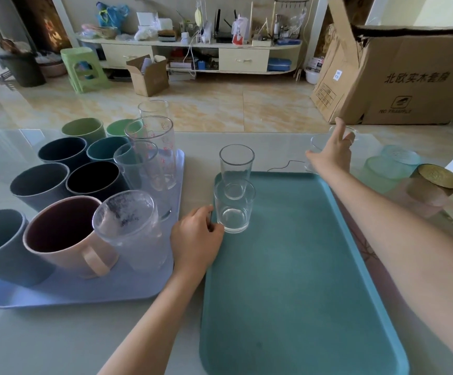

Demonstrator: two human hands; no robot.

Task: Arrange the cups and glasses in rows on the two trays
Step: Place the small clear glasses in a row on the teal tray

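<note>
Two clear glasses stand in a column at the far left of the teal tray (301, 266): a taller glass (236, 163) behind and a short glass (234, 212) in front. My left hand (195, 242) lies over the tray's left edge, its curled fingers and thumb against the short glass's left side. My right hand (332, 155) reaches far right with straight, spread fingers over a clear glass (317, 143) on the table. The lilac tray (84, 293) at left holds several dark, green and teal cups, a pink mug (65, 234) and several clear glasses.
Pale teal cups (393, 165) and a tan cup with a gold base (434, 185) stand upside down on the table at the far right. A thin cable (285, 164) lies beyond the teal tray. A big cardboard box (398, 77) sits on the floor behind.
</note>
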